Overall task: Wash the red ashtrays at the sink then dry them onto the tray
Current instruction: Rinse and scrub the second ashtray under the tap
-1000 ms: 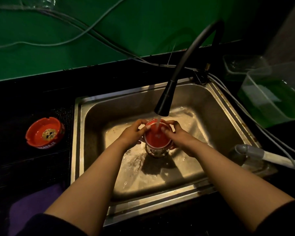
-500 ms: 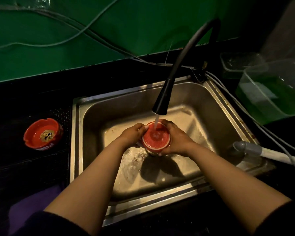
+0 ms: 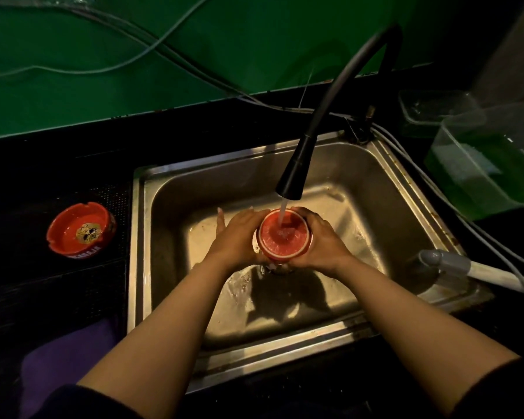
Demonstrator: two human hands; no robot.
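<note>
Two hands hold one red ashtray (image 3: pixel 283 235) under the faucet (image 3: pixel 294 173) stream, above the sink (image 3: pixel 375 189) middle: my left hand (image 3: pixel 239 237) cups its left side, my right hand (image 3: pixel 324 241) is curled round the right side. I should turn it slowly so water reaches every notch. Compared with one second ago, the left fingers lie flatter. The second ashtray (image 3: pixel 80 229) waits at left.

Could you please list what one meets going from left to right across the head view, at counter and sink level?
Ashtray on the counter → left hand → ashtray under the tap → right hand → grey hose nozzle → clear tub.
</note>
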